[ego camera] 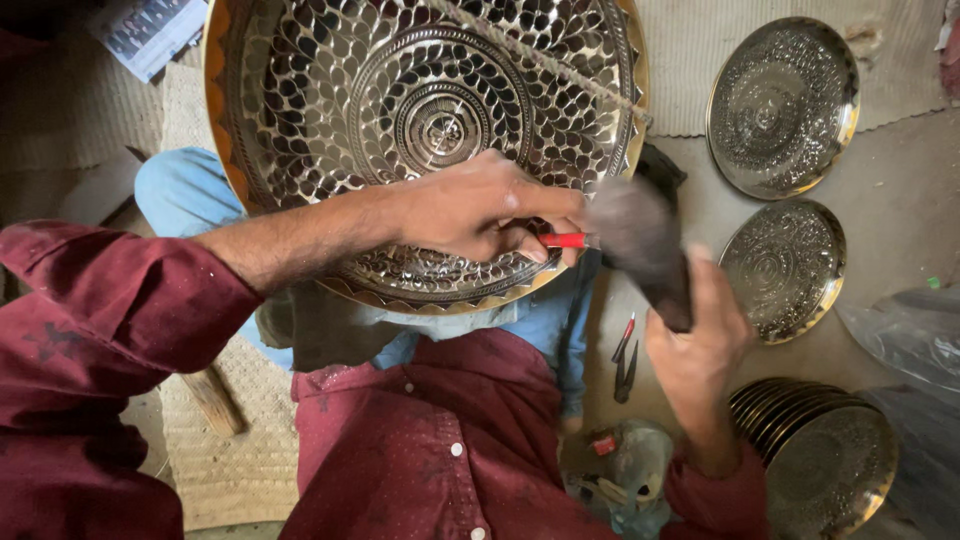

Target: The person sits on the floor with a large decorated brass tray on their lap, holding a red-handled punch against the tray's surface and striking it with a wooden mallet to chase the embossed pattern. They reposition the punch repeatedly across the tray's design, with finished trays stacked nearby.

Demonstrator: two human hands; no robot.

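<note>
A large round brass tray (330,90) with a dense embossed leaf pattern and concentric rings rests tilted on my lap. My left hand (480,205) lies over its lower rim, fingers pinched around a thin tool with a red handle (563,240). To the right of the tray's edge, my right hand (700,345) grips a dark hammer (645,245), blurred by motion, its head close to the red tool's end.
Two smaller engraved round plates (783,105) (785,268) lie on the floor at right. A stack of similar plates (830,455) sits at lower right. Pliers with red grips (625,360) and a clear bag of small items (625,475) lie by my knee. A woven mat (225,460) covers the floor.
</note>
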